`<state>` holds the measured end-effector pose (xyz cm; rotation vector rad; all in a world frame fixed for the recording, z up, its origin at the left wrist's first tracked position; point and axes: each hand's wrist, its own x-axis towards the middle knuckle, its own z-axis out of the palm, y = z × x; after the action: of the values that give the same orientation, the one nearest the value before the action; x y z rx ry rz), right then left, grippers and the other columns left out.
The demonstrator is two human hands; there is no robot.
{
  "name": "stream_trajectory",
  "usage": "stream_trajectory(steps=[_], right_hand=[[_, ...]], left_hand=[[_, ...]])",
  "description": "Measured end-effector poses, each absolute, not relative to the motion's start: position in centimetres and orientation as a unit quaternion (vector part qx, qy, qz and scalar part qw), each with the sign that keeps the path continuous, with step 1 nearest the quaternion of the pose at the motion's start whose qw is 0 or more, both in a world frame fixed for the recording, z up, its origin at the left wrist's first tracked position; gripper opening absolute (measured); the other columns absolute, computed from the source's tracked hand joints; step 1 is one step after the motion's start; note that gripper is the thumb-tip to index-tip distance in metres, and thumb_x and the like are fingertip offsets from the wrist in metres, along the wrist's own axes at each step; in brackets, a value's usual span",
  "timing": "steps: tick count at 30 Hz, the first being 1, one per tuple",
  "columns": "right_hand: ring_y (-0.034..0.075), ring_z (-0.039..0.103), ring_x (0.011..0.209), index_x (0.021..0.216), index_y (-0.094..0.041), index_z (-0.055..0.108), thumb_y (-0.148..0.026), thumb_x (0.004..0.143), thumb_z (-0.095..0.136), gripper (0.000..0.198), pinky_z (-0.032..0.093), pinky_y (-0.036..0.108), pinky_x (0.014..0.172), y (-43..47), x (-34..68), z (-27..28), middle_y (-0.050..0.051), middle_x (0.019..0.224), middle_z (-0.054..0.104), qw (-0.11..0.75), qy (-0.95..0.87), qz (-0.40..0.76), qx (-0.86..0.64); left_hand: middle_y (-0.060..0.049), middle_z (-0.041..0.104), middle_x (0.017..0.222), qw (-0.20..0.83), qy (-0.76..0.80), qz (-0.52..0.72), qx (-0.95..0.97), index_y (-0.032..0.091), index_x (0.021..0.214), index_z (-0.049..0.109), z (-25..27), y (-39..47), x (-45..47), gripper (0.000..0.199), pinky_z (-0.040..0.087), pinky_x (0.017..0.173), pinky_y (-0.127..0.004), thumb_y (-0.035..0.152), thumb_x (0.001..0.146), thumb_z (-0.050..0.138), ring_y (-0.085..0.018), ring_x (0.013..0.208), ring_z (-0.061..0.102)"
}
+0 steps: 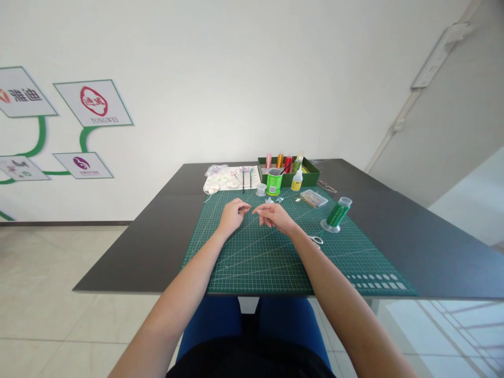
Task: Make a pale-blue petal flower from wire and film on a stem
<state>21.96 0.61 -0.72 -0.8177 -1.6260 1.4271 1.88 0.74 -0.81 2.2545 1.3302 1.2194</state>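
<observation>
"Two hands up. State?"

"Your left hand [232,216] and right hand [275,216] are over the green cutting mat [255,265], each with thumb and finger pinched together, the two pinches facing, a small gap between. Can't tell whether you're gripping anything; too fine to see."

"Where's the work?"

"If it's between your pinches, it doesn't show. Nearest visible: small pale pieces [269,200] on the mat, just beyond your right hand. White tub [260,190] and green can [274,185] stand behind them. Scissors [316,240] lie beside your right forearm [326,266], partly hidden. Green thread spool [337,215] is farther right."

"Step?"

"Reads as fine two-handed fingertip work. Judgement, not seen."

"Next move?"

"Calls for light, level pinches and steady wrists, I'd say. Mind your right knuckles near those pale pieces."
</observation>
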Motion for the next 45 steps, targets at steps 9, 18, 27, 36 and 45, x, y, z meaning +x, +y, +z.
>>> stream_trajectory(steps=[9, 18, 27, 36, 45], right_hand=[[0.007, 0.041, 0.033, 0.093, -0.012, 0.074, -0.043, 0.077, 0.071, 0.035, 0.025, 0.019, 0.033, 0.7, 22.3, -0.1, 0.000, 0.053, 0.067, 0.429, -0.651, 0.517, -0.352], [0.009, 0.043, 0.032, 0.088, -0.014, 0.071, -0.044, 0.082, 0.066, 0.031, 0.031, 0.021, 0.034, 0.8, 22.5, 0.1, -0.002, 0.050, 0.062, 0.451, -0.674, 0.437, -0.389], [0.016, 0.055, 0.050, 0.093, -0.018, 0.077, -0.031, 0.093, 0.056, 0.024, 0.041, 0.028, 0.058, 1.1, 23.2, -0.2, 0.000, 0.052, 0.060, 0.407, -0.789, 0.136, -0.439], [0.024, 0.072, 0.083, 0.105, -0.022, 0.079, -0.027, 0.098, 0.053, 0.027, 0.047, 0.030, 0.075, 0.5, 23.5, 0.3, 0.008, 0.097, 0.080, 0.361, -0.816, 0.026, -0.451], [0.021, 0.066, 0.072, 0.095, -0.021, 0.081, -0.026, 0.095, 0.058, 0.024, 0.045, 0.031, 0.072, 1.3, 25.0, 0.7, 0.007, 0.074, 0.074, 0.338, -0.834, 0.074, -0.430]], left_hand=[[-0.005, 0.070, 0.094, 0.087, 0.453, 0.382, 0.801, 0.019, 0.095, 0.078, -0.8, 0.5, 1.9, 0.025, 0.050, 0.079, -0.029, 0.004, 0.089, 0.059, -0.017, 0.083, 0.065], [-0.006, 0.072, 0.096, 0.058, 0.453, 0.354, 0.816, 0.020, 0.097, 0.078, -0.7, 0.1, 2.0, 0.025, 0.051, 0.080, -0.031, 0.009, 0.093, 0.055, -0.020, 0.090, 0.066], [-0.006, 0.073, 0.098, 0.050, 0.452, 0.332, 0.827, 0.020, 0.098, 0.078, -0.5, -0.2, 2.1, 0.027, 0.051, 0.083, -0.032, 0.008, 0.094, 0.054, -0.022, 0.094, 0.066], [-0.006, 0.072, 0.098, 0.059, 0.429, 0.308, 0.847, 0.021, 0.097, 0.078, -0.3, -0.3, 2.1, 0.026, 0.051, 0.085, -0.032, 0.009, 0.094, 0.055, -0.021, 0.095, 0.066], [-0.005, 0.074, 0.091, 0.161, 0.366, 0.331, 0.855, 0.019, 0.089, 0.078, -0.3, 0.2, 2.0, 0.017, 0.051, 0.083, -0.031, 0.007, 0.088, 0.066, -0.019, 0.089, 0.068]])
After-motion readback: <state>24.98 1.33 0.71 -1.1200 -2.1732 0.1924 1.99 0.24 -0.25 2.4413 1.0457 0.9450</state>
